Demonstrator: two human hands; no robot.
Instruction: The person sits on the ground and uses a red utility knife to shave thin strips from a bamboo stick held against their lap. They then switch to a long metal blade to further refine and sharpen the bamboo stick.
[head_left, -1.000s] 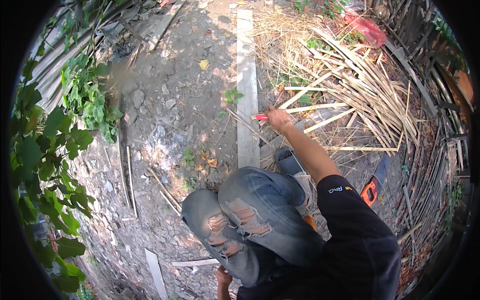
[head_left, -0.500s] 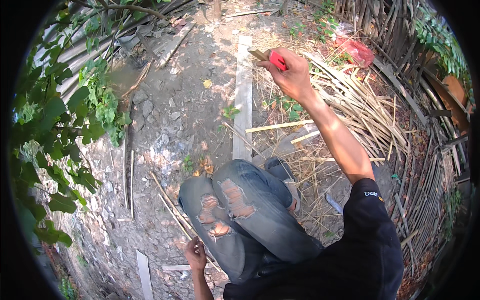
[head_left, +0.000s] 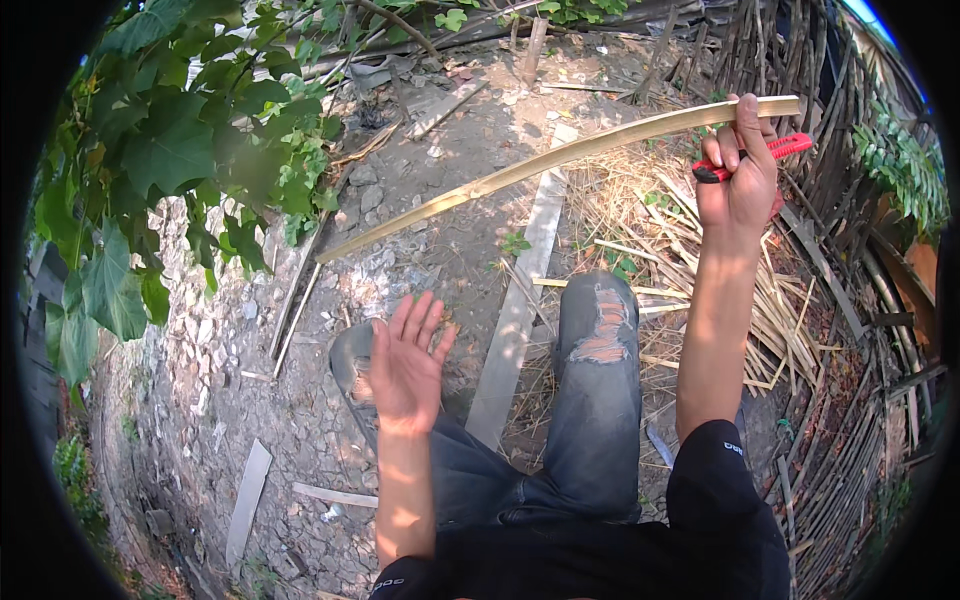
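My right hand [head_left: 740,195], raised at the upper right, grips a long bamboo strip [head_left: 540,163] near one end, between thumb and fingers. The pale, slightly bowed strip slopes down to the left, its far end over the ground. In the same fist sits a red utility knife [head_left: 790,145], its handle sticking out to the right; I cannot tell whether its blade is out. My left hand [head_left: 410,385] is lifted above my left knee, palm up and fingers spread, below the strip and apart from it.
Beside my right knee [head_left: 600,420] lies a heap of split bamboo strips [head_left: 775,330]. A grey plank [head_left: 510,360] runs along the ground between my legs. Leafy branches [head_left: 170,140] hang at the upper left, and a stick fence [head_left: 840,110] curves along the right.
My left hand has come up from beside my left leg, its fingers now opened. My right hand has moved right, and the strip now stretches leftward across the view. My knees have spread apart.
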